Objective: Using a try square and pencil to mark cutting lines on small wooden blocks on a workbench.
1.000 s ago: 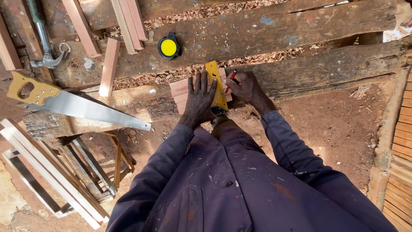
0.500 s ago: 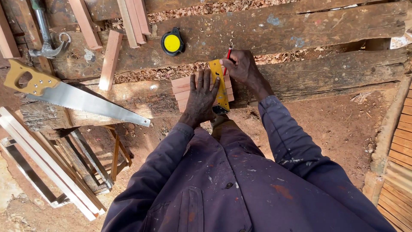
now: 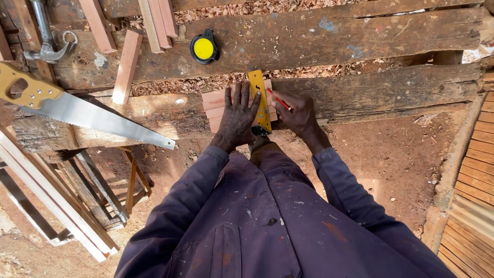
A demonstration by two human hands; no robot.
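Wood strips [image 3: 218, 105], about four, lie side by side under one yellow square [image 3: 260, 100]. Left hand [image 3: 237, 116] presses flat on them, fingers spread. Right hand [image 3: 298, 113] pinches one red pencil [image 3: 279, 100] beside the square.

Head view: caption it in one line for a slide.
Left hand presses a yellow square on wood strips; right hand holds a red pencil.

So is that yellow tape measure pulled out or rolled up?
Rolled up. The tape measure lies on the workbench with no blade showing outside its round case, away from both hands.
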